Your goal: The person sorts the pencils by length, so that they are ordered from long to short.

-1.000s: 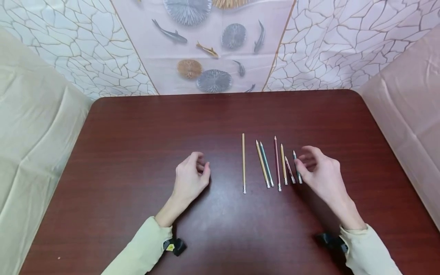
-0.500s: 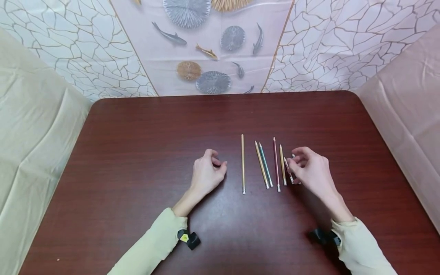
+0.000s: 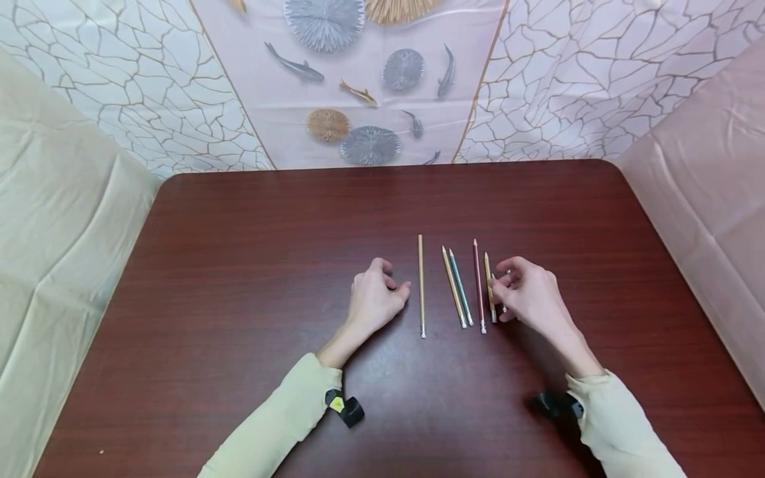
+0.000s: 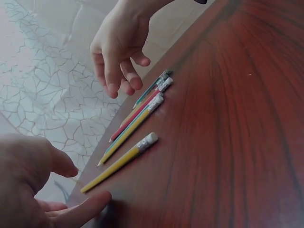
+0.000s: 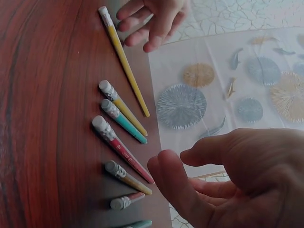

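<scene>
Several pencils lie roughly side by side on the table. Leftmost is a long yellow pencil (image 3: 422, 285) without a sharpened tip. Beside it lie a yellow pencil (image 3: 453, 285), a teal pencil (image 3: 460, 285), a red pencil (image 3: 479, 285) and a shorter yellow pencil (image 3: 489, 279). My right hand (image 3: 528, 292) hovers over the right end, partly hiding a short reddish pencil (image 5: 128, 201) and a dark green pencil (image 5: 140, 224). Its fingers are loosely bent and hold nothing. Left of the long pencil, my left hand (image 3: 375, 299) hangs relaxed with nothing in it.
The brown table (image 3: 269, 219) has a patterned cloth (image 3: 370, 79) behind its far edge. Pale fabric stands along the left side (image 3: 60, 199) and the right side (image 3: 699, 172). A tiny white speck (image 3: 101, 452) is at the lower left.
My left hand has moved right, close to the long yellow pencil. My right hand has drifted left over the short pencils, covering more of them. The pencils lie as before.
</scene>
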Tool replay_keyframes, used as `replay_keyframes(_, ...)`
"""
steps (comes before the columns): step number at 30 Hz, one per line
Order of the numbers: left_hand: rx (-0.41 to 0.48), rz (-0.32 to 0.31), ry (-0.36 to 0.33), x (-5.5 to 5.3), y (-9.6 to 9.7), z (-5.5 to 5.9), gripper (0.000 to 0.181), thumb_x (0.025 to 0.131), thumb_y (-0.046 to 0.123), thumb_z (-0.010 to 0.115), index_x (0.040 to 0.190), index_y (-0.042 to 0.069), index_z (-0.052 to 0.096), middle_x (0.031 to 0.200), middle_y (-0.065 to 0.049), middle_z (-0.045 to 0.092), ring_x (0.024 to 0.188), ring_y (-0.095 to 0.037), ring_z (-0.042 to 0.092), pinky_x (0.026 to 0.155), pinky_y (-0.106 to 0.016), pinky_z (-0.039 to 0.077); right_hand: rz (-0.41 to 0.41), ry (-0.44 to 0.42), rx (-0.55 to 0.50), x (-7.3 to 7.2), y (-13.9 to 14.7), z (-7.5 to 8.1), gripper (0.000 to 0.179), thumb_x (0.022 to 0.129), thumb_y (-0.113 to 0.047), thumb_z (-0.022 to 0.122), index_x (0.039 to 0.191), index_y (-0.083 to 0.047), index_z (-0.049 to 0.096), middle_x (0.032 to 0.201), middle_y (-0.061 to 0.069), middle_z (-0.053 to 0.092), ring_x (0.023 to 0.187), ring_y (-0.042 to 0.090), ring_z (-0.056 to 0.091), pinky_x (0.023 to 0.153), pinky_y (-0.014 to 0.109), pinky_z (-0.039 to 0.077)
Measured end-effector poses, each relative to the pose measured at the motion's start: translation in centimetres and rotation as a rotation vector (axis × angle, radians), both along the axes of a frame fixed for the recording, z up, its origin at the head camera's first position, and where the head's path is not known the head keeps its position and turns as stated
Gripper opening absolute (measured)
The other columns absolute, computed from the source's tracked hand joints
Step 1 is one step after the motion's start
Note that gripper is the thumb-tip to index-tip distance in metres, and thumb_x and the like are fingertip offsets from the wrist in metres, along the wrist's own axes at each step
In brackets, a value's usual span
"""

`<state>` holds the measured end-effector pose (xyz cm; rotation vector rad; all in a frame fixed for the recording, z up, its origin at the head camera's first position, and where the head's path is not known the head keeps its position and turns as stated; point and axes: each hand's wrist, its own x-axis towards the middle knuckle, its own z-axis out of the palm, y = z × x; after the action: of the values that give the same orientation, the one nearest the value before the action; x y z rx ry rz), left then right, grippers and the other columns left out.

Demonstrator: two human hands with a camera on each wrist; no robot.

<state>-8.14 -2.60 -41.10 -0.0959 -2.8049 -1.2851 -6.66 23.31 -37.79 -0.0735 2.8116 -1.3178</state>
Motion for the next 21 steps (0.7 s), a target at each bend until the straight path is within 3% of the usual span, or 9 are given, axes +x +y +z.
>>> replay_keyframes(11,-0.053,-0.021,-0.018,-0.7,2.0,-0.1,0.045,0.077,0.024,0.082,0.109,0.0,0.061,0.075,-0.001,0.068,0.078,-0.03,0.068,0.073,-0.043,0.053,-0.022,-0.082,-0.022,-0.4,-0.6,-0.2,0.027,0.088,-0.002,0.063,0.111,0.01,0.056,0.078,0.02,0.07,0.045,0.022,0.065,0.043,0.035,0.053)
replay_keyframes(21,-0.088,-0.038,-0.023,-1.1,2.9,-0.2,0.049,0.075,0.025,0.086,0.108,-0.001,0.061,0.077,-0.002,0.066,0.078,-0.029,0.066,0.074,-0.042,0.052,-0.021,-0.1,0.008,-0.6,-0.9,-0.2,0.03,0.089,-0.002,0.066,0.113,0.011,0.055,0.077,0.016,0.07,0.047,0.024,0.066,0.045,0.037,0.054)
